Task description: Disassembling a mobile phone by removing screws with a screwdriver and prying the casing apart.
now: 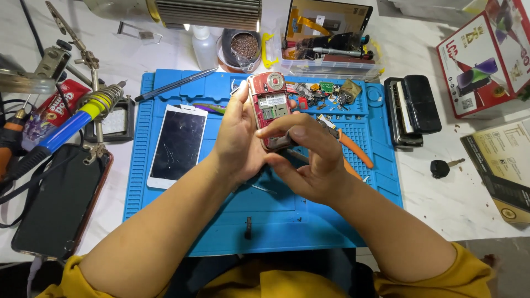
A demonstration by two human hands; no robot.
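**Opened red phone held over a crowded blue mat**

The white counter [441, 204] is packed along its left and far edges. The blue silicone work mat [276, 221] has bare room only in its near half. A white-framed phone with a dark screen [178, 144] lies flat on the mat, left of the hands. The left hand [237, 138] cradles the small red phone with its back cover off [269, 107], upright above the mat's middle, fingers wrapped around its left edge. The right hand [309, 160] pinches the phone's lower end, hiding it. An orange-handled tool [353, 149] pokes out behind the right fingers, its tip hard to make out.
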